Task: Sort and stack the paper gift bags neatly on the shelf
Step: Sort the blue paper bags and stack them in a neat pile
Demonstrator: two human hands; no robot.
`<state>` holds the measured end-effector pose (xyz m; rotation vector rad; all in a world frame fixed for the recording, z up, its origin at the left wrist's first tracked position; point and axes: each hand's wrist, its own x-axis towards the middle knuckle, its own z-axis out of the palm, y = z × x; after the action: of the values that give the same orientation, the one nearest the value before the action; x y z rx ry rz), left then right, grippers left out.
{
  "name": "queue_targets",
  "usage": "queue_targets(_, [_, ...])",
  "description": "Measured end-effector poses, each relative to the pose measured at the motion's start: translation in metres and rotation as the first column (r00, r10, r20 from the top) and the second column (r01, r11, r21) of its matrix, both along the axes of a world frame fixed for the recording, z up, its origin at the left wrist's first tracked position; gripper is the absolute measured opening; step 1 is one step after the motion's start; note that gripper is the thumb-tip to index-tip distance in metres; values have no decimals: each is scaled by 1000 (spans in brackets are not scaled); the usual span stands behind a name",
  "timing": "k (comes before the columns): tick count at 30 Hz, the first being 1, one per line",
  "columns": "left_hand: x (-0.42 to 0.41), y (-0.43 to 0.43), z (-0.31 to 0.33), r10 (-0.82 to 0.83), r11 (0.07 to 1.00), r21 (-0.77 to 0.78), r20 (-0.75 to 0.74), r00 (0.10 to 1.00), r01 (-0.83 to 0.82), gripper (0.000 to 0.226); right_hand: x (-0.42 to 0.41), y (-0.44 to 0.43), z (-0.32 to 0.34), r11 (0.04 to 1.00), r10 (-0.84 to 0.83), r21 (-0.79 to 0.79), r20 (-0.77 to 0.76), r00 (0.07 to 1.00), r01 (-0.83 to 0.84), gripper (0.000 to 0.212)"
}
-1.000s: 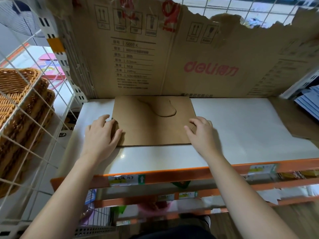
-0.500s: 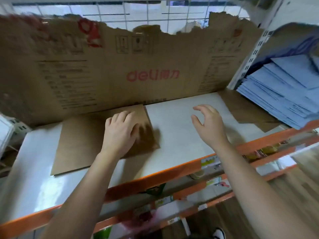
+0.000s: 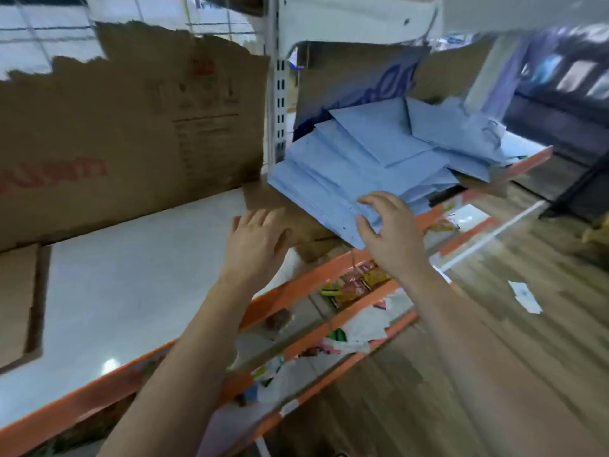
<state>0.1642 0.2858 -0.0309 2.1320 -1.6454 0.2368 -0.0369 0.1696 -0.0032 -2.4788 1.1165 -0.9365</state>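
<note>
A loose heap of flat light-blue paper bags (image 3: 369, 159) lies on the right bay of the white shelf (image 3: 138, 278), overhanging its orange front edge. Under the heap lies a flat brown paper bag (image 3: 306, 225). My left hand (image 3: 257, 239) is spread flat, fingers straight, over the brown bag's left part. My right hand (image 3: 389, 229) hovers with fingers spread and slightly bent at the near corner of the blue heap, holding nothing. A flat brown bag (image 3: 16, 305) lies at the far left of the shelf.
Torn cardboard sheet (image 3: 131, 136) lines the shelf's back wall. A white upright post (image 3: 278, 94) divides the two bays. Lower orange-edged shelves (image 3: 356, 288) hold small colourful packets. Wooden floor (image 3: 527, 324) with a paper scrap lies to the right.
The view has swung right. Both hands left the brown bag at the left and moved right to the blue heap and the brown bag beneath it.
</note>
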Motion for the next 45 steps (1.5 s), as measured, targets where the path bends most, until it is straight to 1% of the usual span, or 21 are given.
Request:
queue_targets(2, [-23, -25, 2, -26, 1000, -4, -14, 1000, 26, 48, -25, -20, 3, 1000, -27, 3, -4, 1000, 27, 33])
queue_targets(4, [-42, -47, 5, -30, 1000, -1, 7, 1000, 30, 51, -44, -37, 3, 999, -49, 12, -4, 999, 49, 35])
queue_targets(8, [-69, -91, 12, -77, 996, -47, 0, 997, 77, 45, -71, -70, -2, 996, -86, 26, -2, 996, 86, 35])
queue_targets(12, [-84, -145, 15, -139, 989, -55, 3, 990, 139, 50, -90, -105, -8, 987, -151, 48, 14, 988, 151, 31])
queue_targets(15, [-91, -191, 18, -155, 986, -67, 15, 988, 156, 50, -104, -140, -9, 982, -184, 51, 4, 983, 184, 29])
queue_targets(17, [-94, -223, 21, -156, 982, -102, 14, 988, 157, 48, -113, -166, -7, 972, -228, 58, 10, 974, 227, 27])
queue_targets(20, [-98, -265, 28, -160, 975, -150, 15, 987, 161, 45, -121, -201, -2, 964, -264, 20, -5, 965, 264, 32])
queue_targets(23, [-102, -296, 37, -170, 980, -102, 14, 985, 171, 45, -123, -232, 2, 955, -297, 1, 9, 955, 297, 24])
queue_targets(25, [-103, -313, 39, -182, 981, -64, 30, 983, 183, 42, -124, -249, 1, 948, -317, 14, 19, 948, 317, 23])
queue_targets(30, [-101, -342, 40, -166, 985, -36, 60, 984, 168, 44, -123, -284, -5, 937, -342, 92, 36, 939, 338, 27])
queue_targets(33, [-103, -355, 42, -140, 990, -16, 76, 987, 142, 50, -124, -309, -5, 942, -318, 136, 69, 946, 307, 29])
queue_targets(36, [-110, -369, 47, -96, 995, -6, 97, 991, 97, 47, -127, -343, -4, 956, -270, 150, 106, 957, 253, 28])
queue_targets(40, [-124, -386, 47, -17, 999, -26, 117, 993, 20, 48, -136, -390, -9, 977, -184, 120, 71, 980, 175, 29])
queue_targets(45, [-152, -406, 46, 111, 994, -9, 53, 992, -111, 46, -161, -436, -12, 992, -68, 110, 9, 998, 66, 34])
